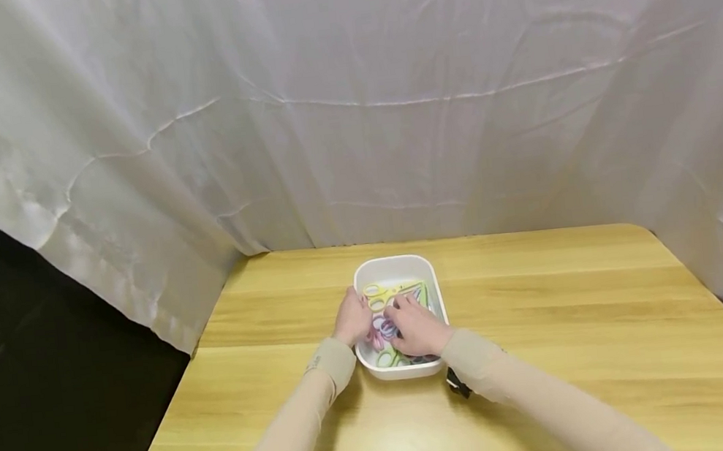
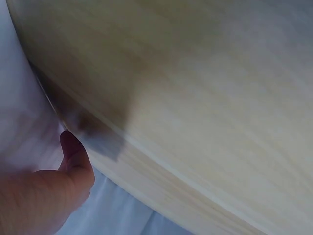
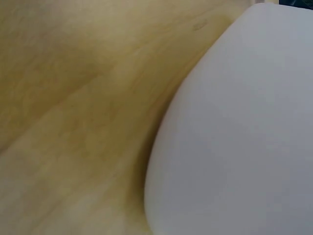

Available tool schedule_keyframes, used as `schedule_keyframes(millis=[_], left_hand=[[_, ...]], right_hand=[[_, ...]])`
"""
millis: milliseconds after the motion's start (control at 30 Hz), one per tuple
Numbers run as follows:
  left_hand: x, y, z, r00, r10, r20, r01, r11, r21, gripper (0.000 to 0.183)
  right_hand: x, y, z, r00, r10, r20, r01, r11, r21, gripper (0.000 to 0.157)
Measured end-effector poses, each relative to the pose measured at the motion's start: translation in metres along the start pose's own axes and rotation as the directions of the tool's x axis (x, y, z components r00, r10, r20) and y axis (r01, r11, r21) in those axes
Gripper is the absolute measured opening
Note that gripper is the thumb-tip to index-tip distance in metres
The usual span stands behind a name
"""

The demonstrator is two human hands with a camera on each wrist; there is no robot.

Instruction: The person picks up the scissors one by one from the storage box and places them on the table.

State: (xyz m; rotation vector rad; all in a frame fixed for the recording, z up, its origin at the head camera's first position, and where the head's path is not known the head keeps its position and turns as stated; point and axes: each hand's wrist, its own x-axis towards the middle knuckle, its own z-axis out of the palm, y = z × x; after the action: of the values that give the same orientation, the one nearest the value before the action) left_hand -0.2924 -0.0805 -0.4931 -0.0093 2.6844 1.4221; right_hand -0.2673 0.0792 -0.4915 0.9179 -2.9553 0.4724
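A white plastic bin (image 1: 403,372) holds several pairs of scissors. My left hand (image 1: 353,317) grips the bin's left wall, its thumb on the outside in the left wrist view. My right hand (image 1: 417,328) reaches inside from the right with fingers bent down among the scissors. Purple-handled scissors (image 1: 384,327) lie between its fingertips and thumb; I cannot tell whether it pinches them. Yellow scissors (image 1: 376,303) lie toward the back, pink scissors (image 1: 376,340) beside my left fingers, and green scissors (image 1: 385,358) at the front. The bin's outer wall (image 3: 230,132) fills much of the right wrist view.
The bin stands on a wooden table (image 1: 573,291). A pale grey curtain (image 1: 392,141) hangs behind the table and along its sides. A small black object (image 1: 458,383) shows beneath my right cuff, and a dark cloth (image 1: 33,377) hangs at the left.
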Motion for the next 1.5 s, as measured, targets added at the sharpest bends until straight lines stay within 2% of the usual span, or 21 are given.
schedule_keyframes(millis=[267, 500, 633, 1033, 1267, 1500], left_hand=[[0.001, 0.003, -0.002, 1.000, -0.013, -0.022, 0.014, 0.998, 0.054, 0.048], [0.000, 0.003, -0.001, 0.999, -0.027, -0.017, 0.028, 0.998, 0.054, 0.045], [0.001, 0.003, 0.001, 0.999, -0.030, -0.013, 0.030, 0.999, 0.033, 0.042], [0.001, 0.003, 0.000, 0.999, -0.024, -0.032, 0.027, 0.997, 0.071, 0.042], [0.000, 0.005, 0.000, 0.999, -0.039, -0.030, 0.041, 0.996, 0.074, 0.044], [-0.001, 0.005, 0.000, 0.999, -0.044, -0.031, 0.046, 0.996, 0.070, 0.048]], right_hand=[[0.002, 0.003, -0.004, 1.000, 0.003, 0.021, -0.004, 1.000, 0.021, 0.037], [-0.002, 0.004, -0.003, 0.998, -0.010, -0.067, 0.014, 0.998, 0.054, 0.018], [-0.002, 0.005, -0.003, 0.994, 0.017, -0.109, -0.008, 0.997, 0.079, 0.012], [-0.005, 0.003, -0.007, 0.980, 0.125, -0.154, -0.094, 0.976, 0.197, 0.016], [-0.008, 0.003, -0.009, 0.975, 0.137, -0.173, -0.103, 0.975, 0.195, 0.013], [-0.010, 0.003, -0.011, 0.963, 0.139, -0.233, -0.087, 0.972, 0.220, 0.028]])
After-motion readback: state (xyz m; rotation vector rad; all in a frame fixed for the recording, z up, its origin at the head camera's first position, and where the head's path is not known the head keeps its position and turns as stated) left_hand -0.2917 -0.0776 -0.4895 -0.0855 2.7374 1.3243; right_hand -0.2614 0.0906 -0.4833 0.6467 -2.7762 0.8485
